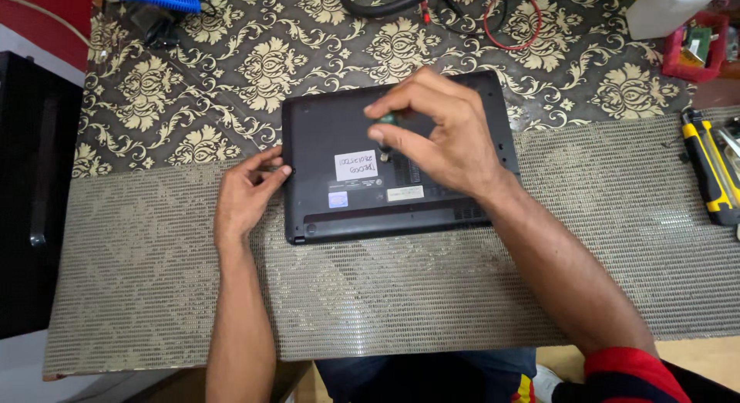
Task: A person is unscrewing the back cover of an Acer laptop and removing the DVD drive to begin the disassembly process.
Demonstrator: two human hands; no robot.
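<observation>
Standing next to the bench rn: black laptop [362, 179] lies bottom-up on a mesh mat [617, 241] w/ patterned cloth [254, 64] underneath, prob so it won't slide. Right hand [439, 133] is over the middle of the base, fingers pinched shut on a small green-handled screwdriver [383, 119], tip down on the panel. Left hand [248, 193] at 9 o'clock, fingers curled loosely against the laptop's edge, bracing it, holding nothing afaict. Yellow-black tool [713, 171] at 3 o'clock, red wire loop [512, 17] at 12.
</observation>
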